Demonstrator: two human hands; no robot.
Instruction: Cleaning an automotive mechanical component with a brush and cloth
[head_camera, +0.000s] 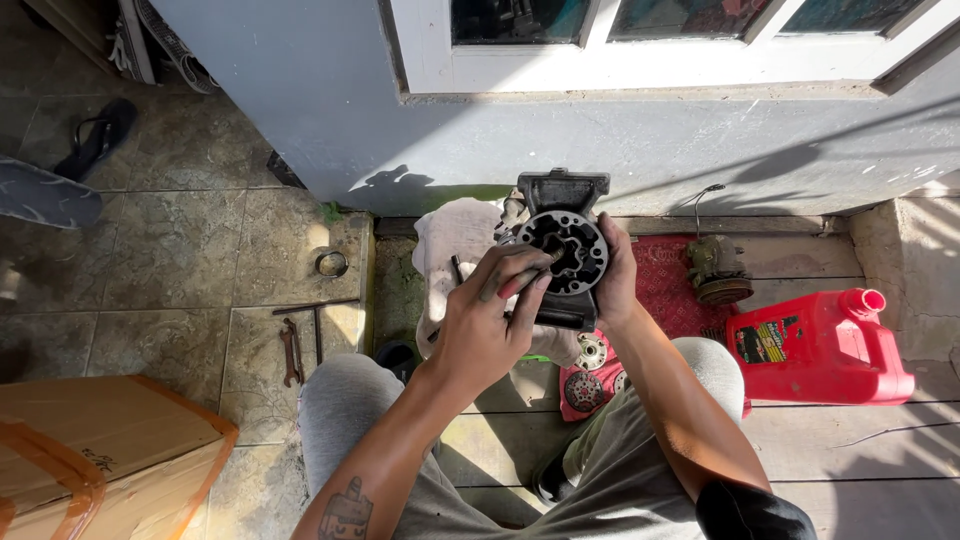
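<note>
A dark metal housing (560, 200) with a round bored face stands upright in front of me, held from the right side by my right hand (615, 275). My left hand (490, 315) grips a thin tool with a red handle (520, 283), its tip pointing into the housing's central opening. A whitish rag (455, 240) lies behind and under the housing. Both of my knees frame the work from below.
A red plastic jug (820, 345) lies on its side at right. A small oily part (717, 270) sits on a red mat (670, 275) with round metal discs (585, 390). Wrenches (292, 350), a metal ring (332, 263), a cardboard box (95, 455) and a sandal (95, 135) are at left.
</note>
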